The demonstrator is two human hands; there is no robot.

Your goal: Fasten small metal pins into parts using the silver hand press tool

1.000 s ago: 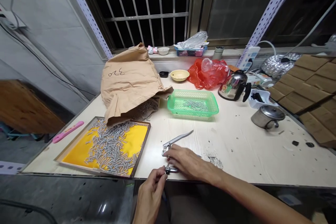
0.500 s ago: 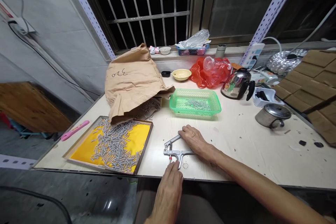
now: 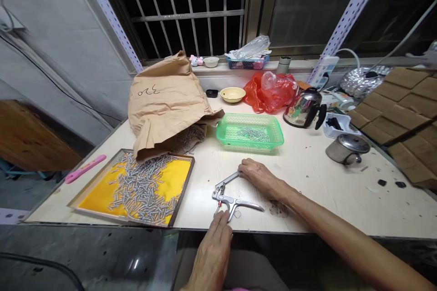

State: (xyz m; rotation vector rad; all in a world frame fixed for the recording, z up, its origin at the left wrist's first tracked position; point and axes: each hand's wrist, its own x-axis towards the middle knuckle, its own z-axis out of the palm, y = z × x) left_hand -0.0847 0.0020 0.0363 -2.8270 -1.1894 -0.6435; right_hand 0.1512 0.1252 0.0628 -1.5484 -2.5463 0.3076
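A silver lever hand tool (image 3: 228, 199) lies on the table near its front edge, with two handles, a dark coil spring and a small red part by its nose. Round the end of its upper handle my right hand (image 3: 257, 175) is closed. The lower handle sticks out bare toward the right. My left hand (image 3: 213, 248) reaches in from the front edge, its fingers pinched together beside the tool's nose; what they hold is too small to make out. To the left, a yellow-lined tray (image 3: 183, 194) bears a heap of small ridged silver metal pieces (image 3: 143, 188).
Beyond the tool stands a green basket (image 3: 249, 145) with more silver pieces. A brown paper bag (image 3: 164, 95) leans over the tray. A pink-handled item (image 3: 85, 169) lies at far left. A kettle (image 3: 302, 109), a lidded metal cup (image 3: 344, 150) and a red plastic bag (image 3: 256, 93) stand behind.
My right hand has come up off the lower handle, which now shows whole, and stays on the upper one. My left hand keeps by the nose. The view has shifted slightly.
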